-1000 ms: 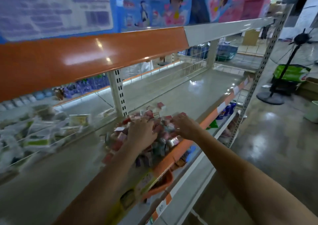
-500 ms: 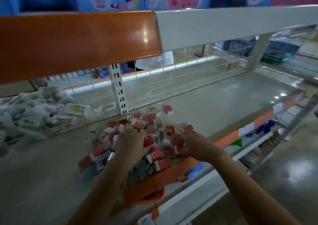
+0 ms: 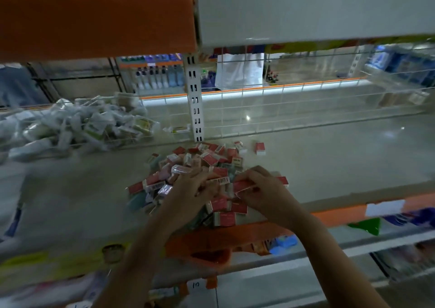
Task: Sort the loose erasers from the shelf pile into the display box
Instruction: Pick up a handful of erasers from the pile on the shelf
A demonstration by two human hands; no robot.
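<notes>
A pile of small red-and-white wrapped erasers lies on the grey shelf, near its front edge. My left hand rests on the middle of the pile with its fingers spread over the erasers. My right hand is at the pile's right side and pinches a red eraser between thumb and fingers. One stray eraser lies apart at the back right. I cannot make out a display box for certain; a dark-edged shape under my hands is mostly hidden.
A heap of white plastic-wrapped packets fills the shelf's left side behind a wire divider. A white slotted upright stands just behind the pile. The orange and white edge of the upper shelf hangs overhead. Lower shelves with goods sit below.
The camera has come closer and lower to the shelf. Both hands stayed in the pile; my right hand now pinches a red eraser at its right side.
</notes>
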